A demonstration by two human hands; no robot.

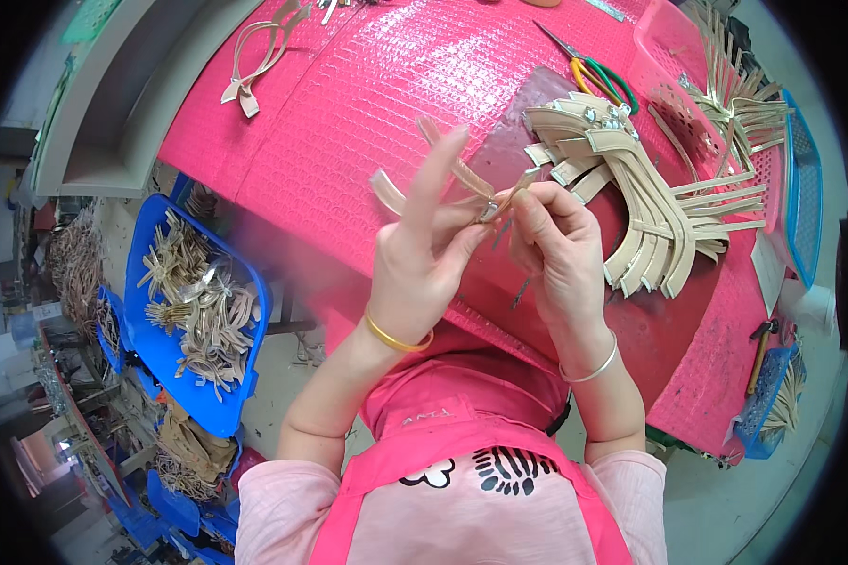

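Over the near part of the table, my left hand (413, 264) pinches a beige strap (471, 177) between thumb and fingers, with its index finger stretched upward. A small metal buckle (489, 209) sits on the strap beside my left thumb. My right hand (567, 247) is closed on the strap's other end, its thumb and fingertips pressed together close to the left hand. Strap ends stick out past both hands. Just right of my right hand lies a fanned pile of beige straps (645, 212), several with metal buckles at the far end.
Scissors (594, 71) with green and yellow handles lie beyond the pile. A pink basket (674, 47) and a blue tray (801, 188) stand at the right. At the left, a blue bin (240, 386) holds strap pieces. One looped strap (254, 56) lies far left on the pink table (339, 122).
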